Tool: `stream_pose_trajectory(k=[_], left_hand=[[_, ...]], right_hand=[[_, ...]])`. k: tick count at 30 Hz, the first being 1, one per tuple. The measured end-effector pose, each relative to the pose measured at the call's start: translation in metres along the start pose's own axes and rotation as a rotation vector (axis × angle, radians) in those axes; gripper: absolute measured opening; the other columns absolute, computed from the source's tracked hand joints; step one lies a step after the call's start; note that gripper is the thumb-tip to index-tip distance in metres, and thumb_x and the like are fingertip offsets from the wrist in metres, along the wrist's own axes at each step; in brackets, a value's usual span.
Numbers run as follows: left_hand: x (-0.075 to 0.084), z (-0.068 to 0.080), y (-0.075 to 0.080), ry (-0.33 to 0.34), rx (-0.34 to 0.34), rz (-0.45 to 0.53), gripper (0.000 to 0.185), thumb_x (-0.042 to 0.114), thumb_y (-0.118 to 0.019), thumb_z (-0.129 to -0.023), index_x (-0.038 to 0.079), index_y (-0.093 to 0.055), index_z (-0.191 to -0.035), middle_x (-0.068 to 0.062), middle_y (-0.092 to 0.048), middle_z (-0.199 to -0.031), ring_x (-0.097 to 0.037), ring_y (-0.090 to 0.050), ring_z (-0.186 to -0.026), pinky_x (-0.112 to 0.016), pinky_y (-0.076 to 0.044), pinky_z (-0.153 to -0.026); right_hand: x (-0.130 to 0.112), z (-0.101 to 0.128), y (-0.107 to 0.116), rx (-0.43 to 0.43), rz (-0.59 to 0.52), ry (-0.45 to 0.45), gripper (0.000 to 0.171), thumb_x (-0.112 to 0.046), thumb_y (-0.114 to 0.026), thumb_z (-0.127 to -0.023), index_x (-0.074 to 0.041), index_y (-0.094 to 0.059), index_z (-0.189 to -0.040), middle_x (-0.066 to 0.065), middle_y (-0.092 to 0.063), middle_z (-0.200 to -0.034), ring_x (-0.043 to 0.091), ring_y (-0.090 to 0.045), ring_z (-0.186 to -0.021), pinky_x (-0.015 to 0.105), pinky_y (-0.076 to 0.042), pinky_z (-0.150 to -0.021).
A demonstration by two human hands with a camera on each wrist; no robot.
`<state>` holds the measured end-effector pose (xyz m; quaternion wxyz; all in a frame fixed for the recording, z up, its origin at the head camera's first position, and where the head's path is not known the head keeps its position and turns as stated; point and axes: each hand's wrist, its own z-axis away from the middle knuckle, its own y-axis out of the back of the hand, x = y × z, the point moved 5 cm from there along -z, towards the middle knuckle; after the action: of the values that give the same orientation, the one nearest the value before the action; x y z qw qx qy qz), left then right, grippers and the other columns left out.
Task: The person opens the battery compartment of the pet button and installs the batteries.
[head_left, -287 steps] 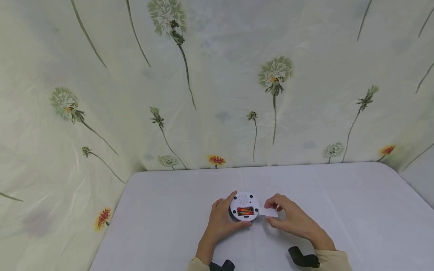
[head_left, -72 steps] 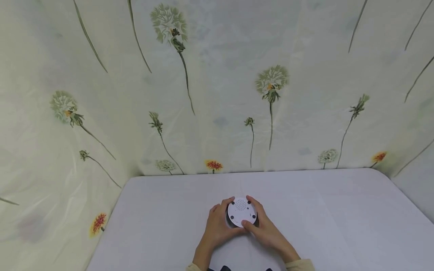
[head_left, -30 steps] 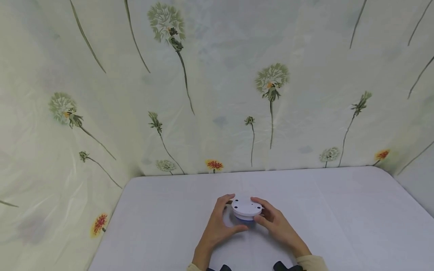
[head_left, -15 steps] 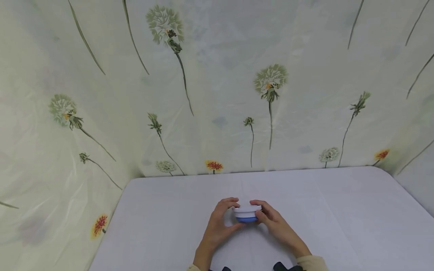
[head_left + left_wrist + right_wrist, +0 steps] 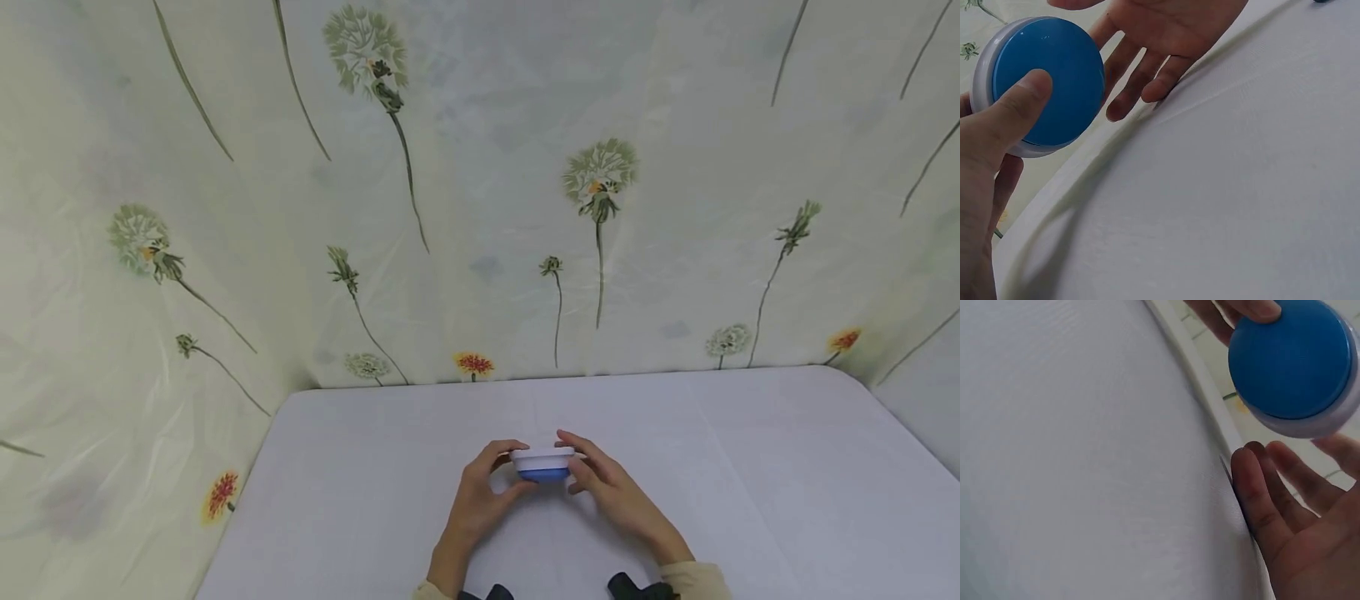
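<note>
A round sound button (image 5: 542, 457) has a white base and a smooth blue face (image 5: 1069, 62). It is held above the table, tilted so the blue side faces down and toward the person. My left hand (image 5: 480, 497) pinches it, the thumb pressed on the blue face and the other fingers behind the white base. On the other side, my right hand (image 5: 622, 497) stands by the rim with relaxed, spread fingers. In the right wrist view these fingers (image 5: 1250, 472) lie just below the white edge. The underside of the button is hidden.
A white cloth covers the table (image 5: 360, 500). Behind it and at the left hangs a pale curtain (image 5: 480, 183) printed with dandelions. Dark wrist-camera mounts (image 5: 637, 587) sit at both sleeves.
Earlier, batteries showed in the button's underside while my right hand held a white piece; later the compartment was covered. Since then the button has tipped blue side forward, and my right hand has loosened from it.
</note>
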<state>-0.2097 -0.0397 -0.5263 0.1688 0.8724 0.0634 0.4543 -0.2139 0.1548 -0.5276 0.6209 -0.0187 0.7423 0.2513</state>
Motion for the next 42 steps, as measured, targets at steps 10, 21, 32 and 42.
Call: stream_pose_trajectory(k=[10,21,32,42], left_hand=[[-0.005,0.000,0.003,0.107,0.011,0.073,0.052,0.024,-0.074,-0.079,0.016,-0.051,-0.125,-0.001,-0.059,-0.123,-0.014,-0.057,-0.116,-0.027,-0.050,-0.095],[-0.008,0.000,-0.001,0.150,-0.020,0.180,0.052,0.023,-0.074,-0.080,0.015,-0.051,-0.126,-0.005,-0.059,-0.124,-0.017,-0.058,-0.111,-0.026,-0.051,-0.092],[-0.008,0.003,-0.003,0.163,0.002,0.102,0.060,0.030,-0.074,-0.080,0.017,-0.048,-0.133,-0.005,-0.057,-0.128,-0.015,-0.062,-0.103,-0.024,-0.054,-0.087],[0.016,-0.003,0.002,0.036,0.004,0.021,0.070,0.016,-0.083,-0.069,0.007,-0.051,-0.130,-0.012,-0.051,-0.129,-0.024,-0.062,-0.105,-0.032,-0.056,-0.083]], right_hand=[[-0.006,-0.001,0.009,0.101,0.116,0.154,0.069,-0.020,-0.068,-0.087,-0.027,-0.032,-0.145,0.004,-0.050,-0.138,0.015,-0.046,-0.125,0.031,-0.048,-0.093],[-0.008,0.000,0.005,0.108,0.139,0.167,0.060,-0.024,-0.070,-0.085,-0.016,-0.044,-0.139,-0.003,-0.053,-0.132,0.003,-0.053,-0.113,0.030,-0.052,-0.085],[0.003,0.001,0.000,0.109,0.139,0.026,0.053,-0.032,-0.066,-0.088,-0.026,-0.044,-0.135,0.000,-0.059,-0.121,0.006,-0.057,-0.106,0.024,-0.052,-0.084],[0.005,-0.002,0.001,0.079,-0.014,-0.079,0.057,-0.029,-0.063,-0.090,-0.018,-0.037,-0.140,0.017,-0.060,-0.115,0.014,-0.065,-0.091,0.030,-0.056,-0.071]])
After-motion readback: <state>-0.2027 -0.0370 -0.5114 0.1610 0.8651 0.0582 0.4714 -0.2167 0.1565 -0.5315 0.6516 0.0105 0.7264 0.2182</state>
